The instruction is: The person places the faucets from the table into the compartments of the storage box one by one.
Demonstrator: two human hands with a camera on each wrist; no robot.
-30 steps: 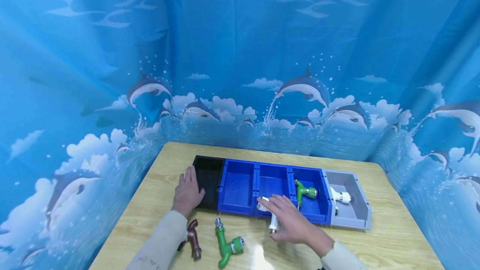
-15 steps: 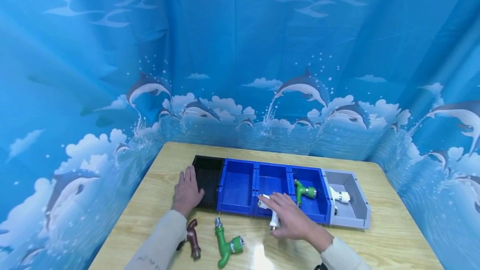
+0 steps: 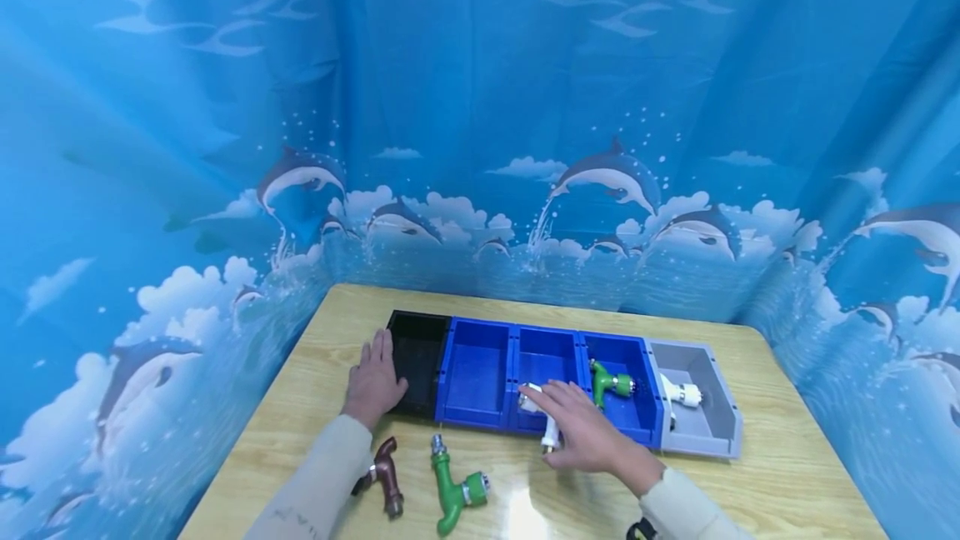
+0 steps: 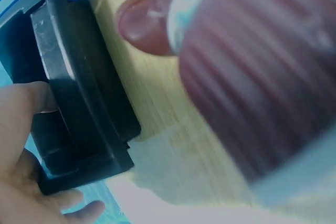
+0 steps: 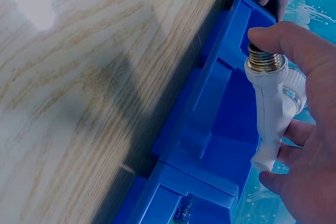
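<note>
Head view (12 o'clock away from the person). The right hand pinches a white plastic faucet with a chromed knob above the front edge of the middle blue plastic bin. Over the last second, hand and faucet have shifted slightly toward 12 o'clock; this suggests a placement under way but unfinished. The left hand stays at the 9 o'clock end of the row, on the black plastic bin. Unmoved on the wooden bench, toward 7 o'clock, lie a green faucet and a red-brown faucet.

Left wrist view. The thumb lies inside the black bin, the fingers outside, holding its wall, presumably to steady the row. A blurred, ribbed red-brown part fills 2 o'clock.

Right wrist view. The thumb presses the brass-coloured thread at the white faucet's 12 o'clock end; the fingers curl behind its body, and the grasp remains unreleased.
</note>
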